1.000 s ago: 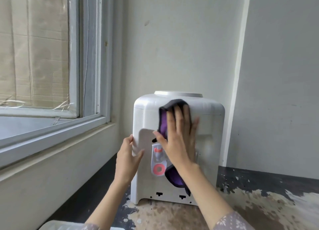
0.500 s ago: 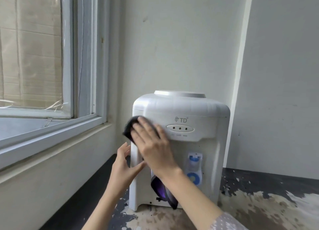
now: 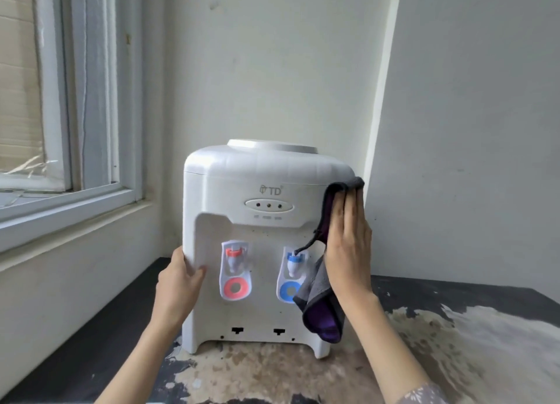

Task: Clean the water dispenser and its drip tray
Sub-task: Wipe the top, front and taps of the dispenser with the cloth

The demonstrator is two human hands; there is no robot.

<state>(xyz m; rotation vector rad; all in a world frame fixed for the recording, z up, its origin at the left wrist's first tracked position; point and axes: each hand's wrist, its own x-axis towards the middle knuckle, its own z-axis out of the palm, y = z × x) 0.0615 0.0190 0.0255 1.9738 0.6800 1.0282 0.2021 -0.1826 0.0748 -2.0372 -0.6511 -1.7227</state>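
The dispenser (image 3: 266,246) stands upright on the worn table (image 3: 454,343), in the corner near the window (image 3: 75,100), front panel facing the camera. No drip tray is fitted; two empty slots show at the base, and the tray is not in view.

Step in hand: wiping the casing's right side. The right hand (image 3: 348,249) lies flat, fingers straight and together, pressing the cloth (image 3: 324,309) against the upper right edge. The cloth's loose end hangs down beside the blue tap (image 3: 293,262). The left hand (image 3: 178,285) steadies the unit, gripping its left front edge with the thumb on the front face, beside the red tap (image 3: 235,258).

Next move, as a judgement: carry the stroke down the right side while the left hand braces against sliding. The recessed tap area shows dark specks and probably needs wiping. The hanging cloth could snag the blue tap lever.
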